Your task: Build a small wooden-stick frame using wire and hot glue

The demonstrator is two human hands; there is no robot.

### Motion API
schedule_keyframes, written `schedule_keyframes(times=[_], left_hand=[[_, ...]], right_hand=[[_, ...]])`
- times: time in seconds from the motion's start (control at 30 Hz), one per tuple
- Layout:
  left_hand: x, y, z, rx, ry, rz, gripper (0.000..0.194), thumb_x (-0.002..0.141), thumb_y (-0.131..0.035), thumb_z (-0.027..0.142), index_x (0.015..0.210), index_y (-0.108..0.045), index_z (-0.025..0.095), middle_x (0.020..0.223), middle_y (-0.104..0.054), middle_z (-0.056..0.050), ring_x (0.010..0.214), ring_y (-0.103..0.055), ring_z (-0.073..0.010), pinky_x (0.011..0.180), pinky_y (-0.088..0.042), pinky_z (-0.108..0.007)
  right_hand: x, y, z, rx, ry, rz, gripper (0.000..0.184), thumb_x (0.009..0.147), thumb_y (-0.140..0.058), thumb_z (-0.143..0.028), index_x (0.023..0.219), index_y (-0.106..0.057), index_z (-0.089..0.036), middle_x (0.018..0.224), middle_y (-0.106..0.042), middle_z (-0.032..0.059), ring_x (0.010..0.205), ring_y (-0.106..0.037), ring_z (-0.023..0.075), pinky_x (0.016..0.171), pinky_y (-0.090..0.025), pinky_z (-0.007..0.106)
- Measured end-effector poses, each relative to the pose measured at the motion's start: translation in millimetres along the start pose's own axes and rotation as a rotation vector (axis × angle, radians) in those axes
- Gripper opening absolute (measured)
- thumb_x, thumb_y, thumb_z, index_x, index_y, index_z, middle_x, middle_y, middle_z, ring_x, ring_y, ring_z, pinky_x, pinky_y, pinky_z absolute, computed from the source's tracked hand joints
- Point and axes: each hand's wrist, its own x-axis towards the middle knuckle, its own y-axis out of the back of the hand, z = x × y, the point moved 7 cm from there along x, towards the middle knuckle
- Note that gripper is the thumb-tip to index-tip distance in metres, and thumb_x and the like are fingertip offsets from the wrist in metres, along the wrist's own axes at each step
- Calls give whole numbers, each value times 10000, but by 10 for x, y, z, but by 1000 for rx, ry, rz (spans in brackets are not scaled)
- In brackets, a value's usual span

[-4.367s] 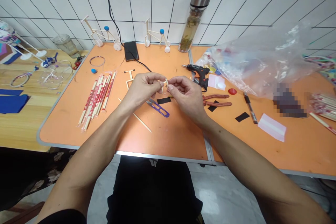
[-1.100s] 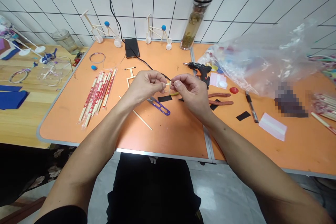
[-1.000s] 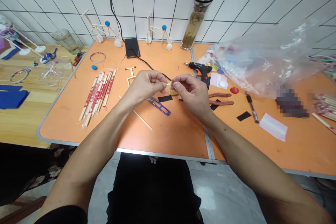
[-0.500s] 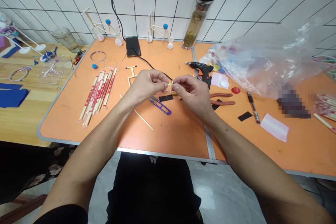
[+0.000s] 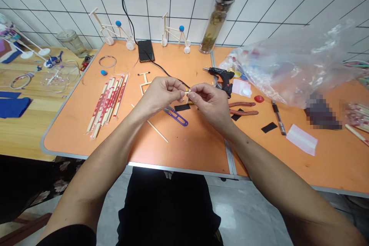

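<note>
Between my two hands, above the orange table point(image 5: 196, 153), is a small joined piece of thin wooden sticks point(image 5: 187, 93). My left hand point(image 5: 163, 94) pinches one end between thumb and forefinger. My right hand point(image 5: 211, 103) pinches the other end, its fingers curled and partly covering the piece. Under my left hand lies a stick frame point(image 5: 142, 84) with a black-tipped crossbar, partly hidden by the hand. Purple thread snips point(image 5: 179, 118), a black strip point(image 5: 182, 107) and a loose thin stick point(image 5: 157, 130) lie just below. Red-handled pliers point(image 5: 245, 112) are beside my right hand.
A black glue gun point(image 5: 220, 77) with a cord lies beyond my right hand. Wrapped chopsticks point(image 5: 108, 103) lie left. Two stick tricycle models point(image 5: 175, 34), a phone point(image 5: 146, 51) and a tea bottle point(image 5: 217, 19) line the wall. A plastic bag point(image 5: 282, 65) fills the back right.
Both hands stay nearly in place, still pinching the small stick piece. The piece's downward stick looks turned very slightly. Nothing else on the table has moved.
</note>
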Motion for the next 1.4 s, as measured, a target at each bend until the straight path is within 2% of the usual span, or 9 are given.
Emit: schedule_keyframes(times=[0.27,0.67,1.0,1.23,1.4], left_hand=[[1,-17,-4,-40,-20,-17,54,822,-834,115,850,-802,149,720,-795,-31,700,-779,-155,721,-603,-254],[11,-44,-12,-78,-42,0,70,819,-848,99,815,-798,147,718,-797,-39,696,-779,-154,761,-646,-269],[12,-62,-25,-114,-45,0,96,818,-821,60,786,-795,147,702,-789,-30,661,-752,-129,726,-615,-240],[4,-67,-23,-103,-39,10,91,815,-805,61,788,-803,147,700,-788,-30,657,-739,-125,705,-594,-232],[3,-65,-30,-93,-34,17,64,811,-800,91,786,-802,150,717,-795,-36,676,-742,-128,726,-603,-241]], right_hand=[[-1,-6,-9,17,-7,11,407,951,-906,-626,927,-803,-233,841,-785,26,746,-670,183,697,-556,334],[1,-22,18,53,-10,22,462,936,-912,-686,903,-782,-244,829,-757,23,753,-664,188,685,-553,333],[-5,-39,55,78,-24,24,498,924,-912,-727,902,-774,-249,836,-753,22,764,-663,193,701,-559,342],[-18,-37,63,112,-15,56,442,920,-927,-659,888,-783,-242,827,-757,18,752,-651,180,690,-539,327],[-24,-47,69,112,-28,51,485,914,-924,-712,896,-783,-249,838,-757,18,767,-656,187,704,-545,334]])
